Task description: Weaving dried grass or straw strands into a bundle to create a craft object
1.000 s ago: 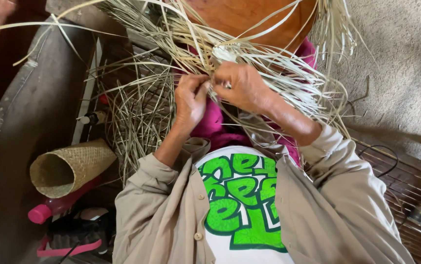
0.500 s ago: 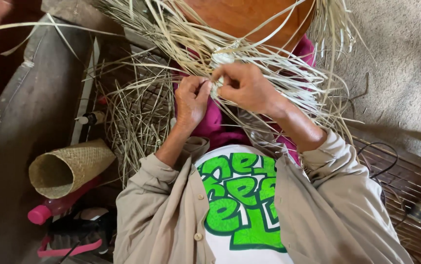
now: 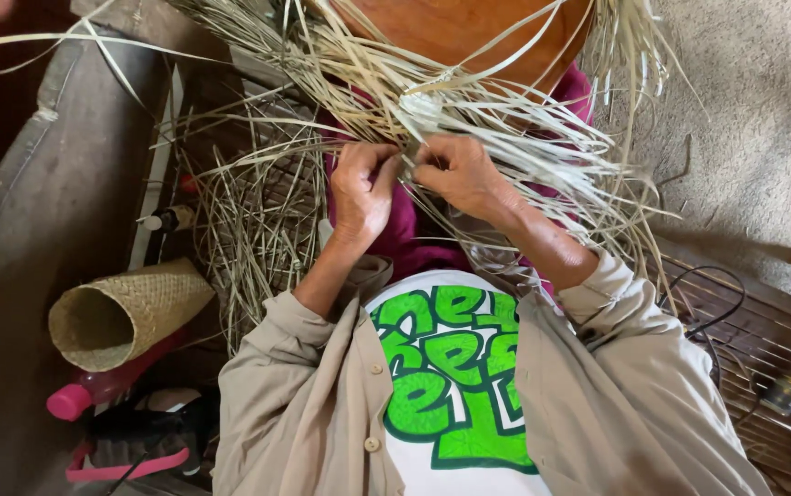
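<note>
Both hands met at the centre of the view, raised in front of the person's chest. Left hand [image 3: 361,191] was curled, its fingers pinched on pale strips of dried leaf, knuckles toward the camera. Right hand [image 3: 463,174] sat just beside it, fingertips nearly touching the left's, also closed on the same strips. The strips belonged to a bundle of straw-coloured weaving strips [image 3: 469,119] that lay directly beyond the hands, over a pink cloth [image 3: 414,234] on the lap. The bundle's long axis ran from upper left to lower right, with loose ends fanning out past the right wrist. The worked spot, a small pale knot [image 3: 420,108] of crossed strips, sat just above the fingertips, about equally close to each hand. Both forearms angled inward from beige sleeves [image 3: 276,340], elbows wide, wrists bent so the fingers pointed away from the body. An orange-brown rounded object [image 3: 469,32] rose behind the bundle. To the left, a finished woven cone-shaped basket [image 3: 124,308] lay on its side, well apart from the hands, near a pink-capped bottle [image 3: 79,400]. More loose strips [image 3: 258,230] littered the floor beside the left forearm.
</note>
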